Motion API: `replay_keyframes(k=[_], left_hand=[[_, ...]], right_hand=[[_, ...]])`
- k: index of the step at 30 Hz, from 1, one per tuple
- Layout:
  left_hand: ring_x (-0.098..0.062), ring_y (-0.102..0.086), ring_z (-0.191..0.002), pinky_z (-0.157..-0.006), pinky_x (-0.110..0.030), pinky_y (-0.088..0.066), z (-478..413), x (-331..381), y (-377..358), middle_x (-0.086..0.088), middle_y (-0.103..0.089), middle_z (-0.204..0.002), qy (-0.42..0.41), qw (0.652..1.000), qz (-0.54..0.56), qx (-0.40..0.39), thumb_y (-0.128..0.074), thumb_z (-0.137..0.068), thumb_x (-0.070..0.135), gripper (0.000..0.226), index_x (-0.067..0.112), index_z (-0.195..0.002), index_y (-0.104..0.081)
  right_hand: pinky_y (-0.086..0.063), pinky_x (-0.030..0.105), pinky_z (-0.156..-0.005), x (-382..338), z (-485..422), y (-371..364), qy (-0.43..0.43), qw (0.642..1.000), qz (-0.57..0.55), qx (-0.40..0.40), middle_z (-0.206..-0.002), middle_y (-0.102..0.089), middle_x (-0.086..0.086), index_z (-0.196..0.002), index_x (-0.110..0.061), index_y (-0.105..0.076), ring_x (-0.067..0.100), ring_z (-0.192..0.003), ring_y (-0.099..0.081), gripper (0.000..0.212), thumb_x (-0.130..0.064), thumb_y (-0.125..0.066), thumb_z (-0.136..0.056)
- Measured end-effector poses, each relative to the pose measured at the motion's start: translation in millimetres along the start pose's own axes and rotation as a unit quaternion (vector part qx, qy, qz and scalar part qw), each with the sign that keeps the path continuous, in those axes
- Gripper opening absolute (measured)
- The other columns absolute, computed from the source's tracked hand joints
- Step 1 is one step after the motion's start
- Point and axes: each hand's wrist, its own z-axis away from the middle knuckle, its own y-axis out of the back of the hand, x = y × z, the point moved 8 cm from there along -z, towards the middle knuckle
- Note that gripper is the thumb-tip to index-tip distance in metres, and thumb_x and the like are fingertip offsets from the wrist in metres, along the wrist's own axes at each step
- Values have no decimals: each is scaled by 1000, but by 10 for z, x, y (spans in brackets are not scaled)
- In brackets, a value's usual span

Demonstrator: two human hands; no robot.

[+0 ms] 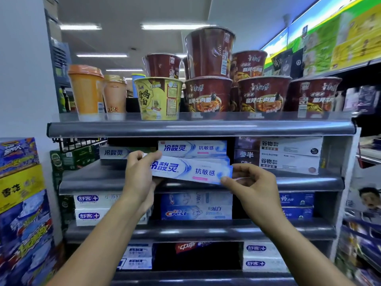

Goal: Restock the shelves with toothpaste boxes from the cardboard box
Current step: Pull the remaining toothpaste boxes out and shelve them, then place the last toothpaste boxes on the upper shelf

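A white and blue toothpaste box (191, 171) is held level in front of the second shelf (99, 180). My left hand (140, 174) grips its left end. My right hand (249, 182) pinches its right end between thumb and fingers. Behind it, a same-brand box (192, 148) lies on top of another on the shelf, and a further one (114, 153) lies to the left. The cardboard box is not in view.
Instant noodle cups (208, 96) and drink cups (86, 91) fill the top shelf. White grain boxes (288, 153) sit right of the toothpaste stack. Lower shelves hold more toothpaste boxes (195, 211). Stacked drink cartons (22, 199) stand at the left, another rack (362, 234) at the right.
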Motion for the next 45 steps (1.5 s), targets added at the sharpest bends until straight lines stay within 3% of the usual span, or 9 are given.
replay_keyframes(k=[3,7,12,18,21,26,33,39,45], left_hand=[[-25,-64,-105,-95,-46,-49,8,54,-58,-8,-64,-109,-49,997,-59,-9,-78,-86,31,31,23,-101,-52],[-10,-68,-96,-83,-29,-52,-66,226,-49,7,-71,-104,-134,974,-182,-9,-79,-87,18,27,29,-105,-63],[-7,-66,-98,-87,-28,-53,-299,242,-2,8,-70,-105,-150,940,-307,8,-82,-85,10,39,24,-116,-64],[-14,-67,-92,-81,-31,-49,-447,268,5,19,-64,-93,-166,866,-471,21,-81,-86,22,39,24,-121,-66],[-13,-65,-94,-83,-31,-50,-464,287,56,17,-67,-95,-169,858,-485,25,-82,-83,28,34,25,-115,-70],[-10,-69,-86,-83,-34,-56,-487,249,103,17,-72,-86,-150,855,-495,25,-83,-83,35,18,29,-96,-72],[-4,-69,-81,-79,-28,-55,-486,223,133,16,-72,-79,-154,859,-487,30,-83,-83,37,21,24,-97,-76],[2,-66,-88,-84,-23,-55,-214,249,119,18,-67,-96,-245,870,-425,55,-78,-89,30,36,21,-122,-67],[-2,-65,-81,-77,-21,-52,792,-396,120,20,-65,-93,-379,858,-344,-40,-68,-95,13,21,27,-109,-62]], right_hand=[[-62,42,-81,-92,-125,88,27,999,6,38,-89,-78,-9,-97,-28,-75,21,-83,-73,26,-15,-87,-78],[-62,35,-74,-185,-332,124,60,995,37,67,-88,-76,-14,-100,-30,-74,15,-79,-71,27,-15,-85,-80],[-58,20,-69,-188,-566,35,87,990,68,83,-83,-72,-19,-95,-37,-69,3,-77,-68,26,-18,-83,-84],[-57,37,-84,-108,-655,-121,94,967,229,65,-92,-70,-15,-113,-21,-72,8,-93,-65,24,-28,-75,-90],[-46,36,-86,-240,-585,-105,163,911,363,108,-97,-68,-2,-116,-18,-73,24,-102,-52,32,-37,-72,-90],[-57,41,-86,-91,-730,-136,34,971,231,43,-92,-75,-6,-107,-20,-77,17,-92,-69,20,-25,-76,-87],[-60,40,-82,18,-792,-112,-14,978,201,48,-79,-74,-5,-93,-17,-79,13,-79,-71,12,-22,-82,-83],[-56,37,-84,-216,-441,-86,117,963,223,92,-85,-68,-7,-104,-14,-74,16,-84,-67,18,-18,-75,-87],[-55,34,-71,96,492,232,207,956,168,123,-84,-71,5,-101,-7,-75,20,-74,-66,13,-12,-73,-88]])
